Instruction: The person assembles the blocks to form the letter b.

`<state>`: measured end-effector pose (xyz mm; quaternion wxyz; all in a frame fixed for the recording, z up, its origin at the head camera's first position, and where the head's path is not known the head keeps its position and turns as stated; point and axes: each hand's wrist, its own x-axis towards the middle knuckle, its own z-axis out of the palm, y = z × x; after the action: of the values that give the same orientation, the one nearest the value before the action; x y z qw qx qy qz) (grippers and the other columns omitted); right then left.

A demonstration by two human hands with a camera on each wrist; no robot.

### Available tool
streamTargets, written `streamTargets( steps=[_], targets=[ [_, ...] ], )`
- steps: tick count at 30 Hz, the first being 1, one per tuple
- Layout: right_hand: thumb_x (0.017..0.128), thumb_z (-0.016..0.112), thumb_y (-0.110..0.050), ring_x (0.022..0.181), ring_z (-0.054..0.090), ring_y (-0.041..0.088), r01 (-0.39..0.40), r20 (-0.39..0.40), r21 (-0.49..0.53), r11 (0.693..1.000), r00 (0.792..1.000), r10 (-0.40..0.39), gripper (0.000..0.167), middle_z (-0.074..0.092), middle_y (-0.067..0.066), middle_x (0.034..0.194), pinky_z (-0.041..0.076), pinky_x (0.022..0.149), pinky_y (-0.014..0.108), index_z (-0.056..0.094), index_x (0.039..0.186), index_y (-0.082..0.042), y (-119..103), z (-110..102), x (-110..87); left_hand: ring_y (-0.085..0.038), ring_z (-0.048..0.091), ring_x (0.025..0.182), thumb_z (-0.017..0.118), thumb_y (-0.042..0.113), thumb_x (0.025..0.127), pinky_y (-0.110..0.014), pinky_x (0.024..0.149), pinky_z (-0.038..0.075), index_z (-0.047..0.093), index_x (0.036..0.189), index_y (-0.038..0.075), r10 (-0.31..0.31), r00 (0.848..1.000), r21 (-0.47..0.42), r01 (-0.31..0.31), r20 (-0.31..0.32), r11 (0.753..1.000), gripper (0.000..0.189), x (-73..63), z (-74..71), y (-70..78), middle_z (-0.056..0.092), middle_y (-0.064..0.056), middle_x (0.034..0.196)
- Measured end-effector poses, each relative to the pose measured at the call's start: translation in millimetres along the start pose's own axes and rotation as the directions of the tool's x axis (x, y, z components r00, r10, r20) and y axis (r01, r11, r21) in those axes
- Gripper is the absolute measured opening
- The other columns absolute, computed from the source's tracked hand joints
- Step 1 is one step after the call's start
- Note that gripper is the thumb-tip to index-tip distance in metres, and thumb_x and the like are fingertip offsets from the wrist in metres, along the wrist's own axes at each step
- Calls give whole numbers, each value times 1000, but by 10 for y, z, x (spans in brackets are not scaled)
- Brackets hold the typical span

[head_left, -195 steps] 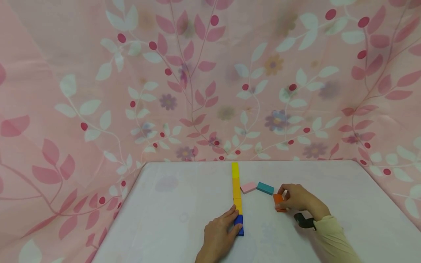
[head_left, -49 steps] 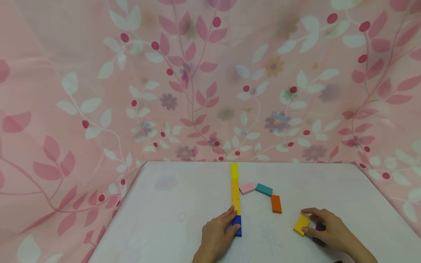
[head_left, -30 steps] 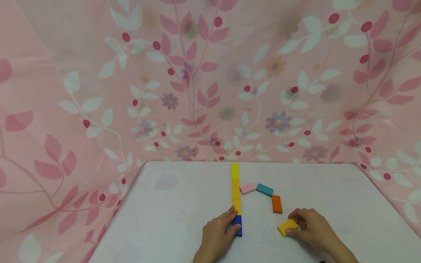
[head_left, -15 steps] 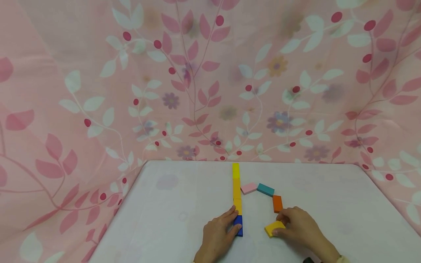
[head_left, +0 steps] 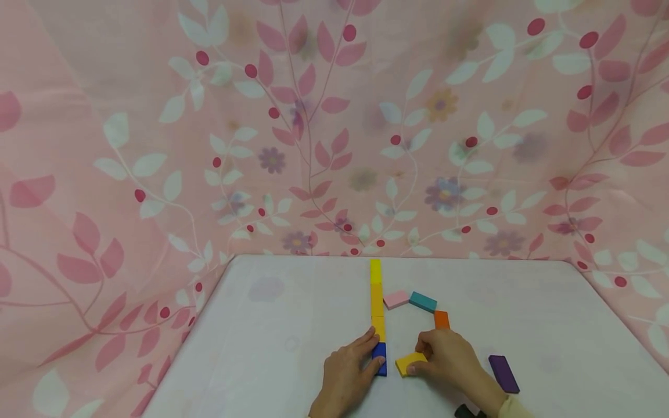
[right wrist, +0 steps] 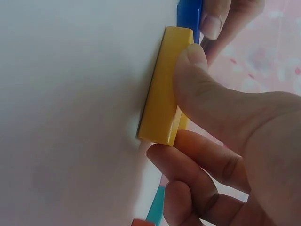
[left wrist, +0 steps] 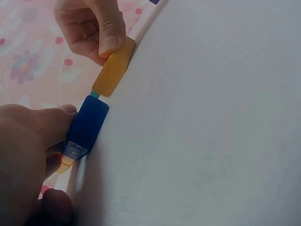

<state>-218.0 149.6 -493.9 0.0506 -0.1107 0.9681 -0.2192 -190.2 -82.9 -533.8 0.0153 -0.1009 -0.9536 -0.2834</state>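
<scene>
My left hand (head_left: 350, 368) rests at the near end of a straight row of blocks. Its thumb lies over the blue block (head_left: 380, 351), and its fingertips touch the yellow block (head_left: 378, 328) beyond. To the right, my right hand (head_left: 449, 360) pinches another yellow block (head_left: 410, 364) between thumb and fingers, low over the table and apart from the blue one. In the right wrist view, the thumb presses one side of this yellow block (right wrist: 162, 89), with curled fingers at its end. An orange block (head_left: 441, 319) is partly hidden behind the right hand.
Farther along the row lie a longer orange-yellow block (head_left: 376, 299) and a bright yellow block (head_left: 375, 270). A pink block (head_left: 396, 299) and a teal block (head_left: 423, 301) curve rightward toward the orange one. A purple block (head_left: 504, 374) lies right of my right forearm on the white table (head_left: 292, 325).
The orange block was set down and released. My right hand then took the yellow block beside the purple one and moved it left toward the blue block. My left hand stayed put.
</scene>
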Motion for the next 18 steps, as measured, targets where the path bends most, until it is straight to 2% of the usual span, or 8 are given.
streamTargets(
  steps=[9,18],
  targets=[
    [66,99,-49,63,47,8,44,-19,-15,999,999,-44,40,53,-11,65,40,60,25,71,78,-23,-82,46,16,-19,67,132,75,45,98,-46,88,62,70,141,27,8,1000,-8,-8,2,1000,47,0,-1,-4,60,15,152],
    [67,98,-51,65,47,10,29,-2,-16,999,1000,-29,41,54,-10,65,40,60,25,71,79,-22,-141,66,36,-19,69,129,75,45,98,-44,85,62,70,141,27,21,1000,13,-21,-22,1000,47,-6,14,-15,61,15,151]
  ],
)
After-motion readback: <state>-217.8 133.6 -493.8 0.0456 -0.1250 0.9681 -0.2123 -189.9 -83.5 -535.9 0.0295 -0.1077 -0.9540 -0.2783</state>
